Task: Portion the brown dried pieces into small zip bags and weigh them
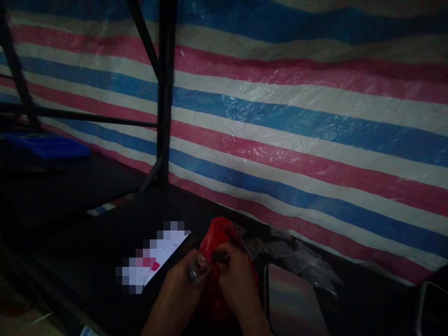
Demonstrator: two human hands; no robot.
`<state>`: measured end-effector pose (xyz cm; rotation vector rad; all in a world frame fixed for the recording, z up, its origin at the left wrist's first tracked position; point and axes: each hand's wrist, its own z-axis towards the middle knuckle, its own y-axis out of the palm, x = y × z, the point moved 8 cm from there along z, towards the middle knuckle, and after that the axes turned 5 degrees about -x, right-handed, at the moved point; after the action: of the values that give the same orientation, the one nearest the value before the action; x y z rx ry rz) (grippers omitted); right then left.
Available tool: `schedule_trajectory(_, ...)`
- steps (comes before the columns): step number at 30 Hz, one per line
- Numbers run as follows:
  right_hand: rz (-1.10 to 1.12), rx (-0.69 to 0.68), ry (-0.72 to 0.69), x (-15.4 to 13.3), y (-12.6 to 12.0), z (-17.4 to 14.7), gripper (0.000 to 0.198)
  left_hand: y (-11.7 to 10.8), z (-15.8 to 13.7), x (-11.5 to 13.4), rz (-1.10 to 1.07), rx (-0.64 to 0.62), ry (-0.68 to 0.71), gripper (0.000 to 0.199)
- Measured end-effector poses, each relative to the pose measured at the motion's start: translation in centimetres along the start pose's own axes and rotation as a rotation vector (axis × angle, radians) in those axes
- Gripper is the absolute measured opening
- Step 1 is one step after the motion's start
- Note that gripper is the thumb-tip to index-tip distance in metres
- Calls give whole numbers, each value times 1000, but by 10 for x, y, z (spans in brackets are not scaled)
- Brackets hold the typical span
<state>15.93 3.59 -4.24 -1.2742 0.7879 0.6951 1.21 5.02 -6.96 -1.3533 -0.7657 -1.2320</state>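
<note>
Tarpaulin (297, 121) in red, white and blue stripes fills most of what I see, shiny and creased behind my workplace. Below it spreads my black tabletop (105, 252), and a dark metal frame (164, 93) stands against the stripes, its crossbar running left. On a second dark surface at the far left sits a blue plastic tray (56, 144); it is too dim there for me to tell what it holds.

Before me on the tabletop is a red plastic bag (219, 231), bunched up between my two hands. My right hand (236, 275) bends over its mouth, thumb and fingers curled in at a dark opening; I cannot tell whether they are clamped on anything. My left hand (184, 284) is closed on a small clear plastic packet (198, 269) with something dark in it, right beside the red bag.

To the right lies a silvery, round-cornered panel (294, 298), mirroring the stripes. To the left, a bright white panel (164, 256) is mostly blocked out by pixels; I can read only "26" near its edge, above a red patch. Past the silvery panel lie clear plastic bags (308, 261), and one small bag (257, 246) nearer the red one holds brownish bits.
</note>
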Motion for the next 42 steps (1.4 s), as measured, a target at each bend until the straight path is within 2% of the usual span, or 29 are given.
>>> schedule_trajectory(3,52,38,22,9,-1,2,34,-11,0,1,57,90,28,20)
schedule_trajectory(6,117,65,38,19,-13,1,31,-23,-2,10,138,219,138,18)
schedule_trajectory(9,260,40,3,18,-27,-3,31,-22,-2,11,146,216,173,18)
schedule_trajectory(13,348,9,-77,-8,-37,-11,31,-11,-2,9,138,151,157,21)
schedule_trajectory(18,193,6,-290,-56,-28,-26,40,-7,-2,10,111,153,148,19)
schedule_trajectory(21,150,-23,-323,-65,-21,-30,45,-7,-2,10,105,158,144,19)
schedule_trajectory(26,140,43,-287,-49,-33,-26,40,-6,-3,10,78,139,134,17)
schedule_trajectory(31,25,158,-156,-18,-50,-18,35,-8,-7,17,13,174,150,11)
schedule_trajectory(33,28,179,-147,-19,-50,-22,37,-9,-10,22,-12,219,196,6)
schedule_trajectory(34,51,169,-157,-23,-47,-24,37,-8,-12,25,-14,239,225,10)
schedule_trajectory(36,121,89,-172,-35,-37,-30,33,-4,-15,29,0,268,276,19)
schedule_trajectory(39,218,-6,-108,-43,-24,-37,20,6,-16,29,14,275,315,21)
schedule_trajectory(42,283,94,-47,-34,-33,-41,11,20,-14,24,63,242,307,28)
